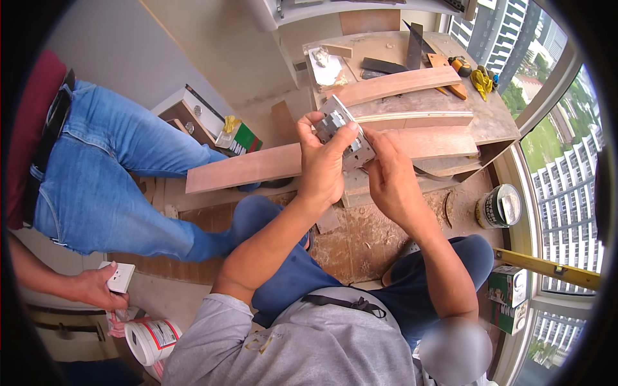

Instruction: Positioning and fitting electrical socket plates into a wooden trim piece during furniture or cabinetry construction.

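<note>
The left hand (320,157) holds an electrical fitting (337,122) between the thumb, laid across its face, and the fingers curled behind its left edge. The right hand (394,180) is narrow, its fingers drawn together against the fitting's lower right edge; whether they pinch it cannot be told. The fitting, roughly rectangular, is raised in front of the person, above the near edge of the workbench. It is tilted, its long side sloping from upper left to lower right; grey, blocky parts stand out from a thin off-white plate, and small dark openings mark the lower end. Finer detail is too small to read.

Behind the hands, a long reddish wooden board (248,168) extends leftward, and further boards (405,87) lie on the workbench (505,126). A yellow cloth (482,83) lies toward the far right corner. At lower left, a co-worker's hand (102,287) holds a white faceplate (120,277) near a white bucket (143,344). At right stand a lidded can (497,207) and a yellow spirit level (547,268).
</note>
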`<act>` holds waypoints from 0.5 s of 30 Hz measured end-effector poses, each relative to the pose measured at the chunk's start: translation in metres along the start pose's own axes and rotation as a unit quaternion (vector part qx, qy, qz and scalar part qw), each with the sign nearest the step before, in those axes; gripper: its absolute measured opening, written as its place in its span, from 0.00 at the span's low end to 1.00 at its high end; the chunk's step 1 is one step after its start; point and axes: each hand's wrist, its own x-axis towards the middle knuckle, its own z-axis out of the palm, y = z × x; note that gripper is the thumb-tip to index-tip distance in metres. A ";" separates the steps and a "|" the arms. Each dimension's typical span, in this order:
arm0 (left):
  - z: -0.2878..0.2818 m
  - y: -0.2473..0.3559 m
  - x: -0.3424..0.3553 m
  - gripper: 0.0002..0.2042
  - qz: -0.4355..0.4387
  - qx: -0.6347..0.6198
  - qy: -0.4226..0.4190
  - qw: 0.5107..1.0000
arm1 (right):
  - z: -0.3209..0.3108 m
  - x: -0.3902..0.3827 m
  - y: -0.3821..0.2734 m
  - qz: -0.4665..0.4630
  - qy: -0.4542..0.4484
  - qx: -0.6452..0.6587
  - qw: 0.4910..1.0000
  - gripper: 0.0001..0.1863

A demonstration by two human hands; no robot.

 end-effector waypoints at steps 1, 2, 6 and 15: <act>-0.001 0.001 0.001 0.27 0.001 0.000 0.002 1.000 | 0.000 -0.001 0.000 -0.001 -0.002 0.002 1.000 0.26; -0.002 0.001 0.005 0.27 -0.007 -0.012 0.013 1.000 | -0.001 0.000 0.000 0.063 -0.005 0.097 0.993 0.23; 0.002 0.003 0.007 0.25 -0.040 -0.050 0.068 0.996 | 0.011 -0.005 0.007 0.117 0.049 0.246 0.961 0.18; -0.010 0.003 0.016 0.12 -0.078 -0.126 0.102 0.984 | 0.040 -0.016 0.010 0.124 0.073 0.211 0.967 0.15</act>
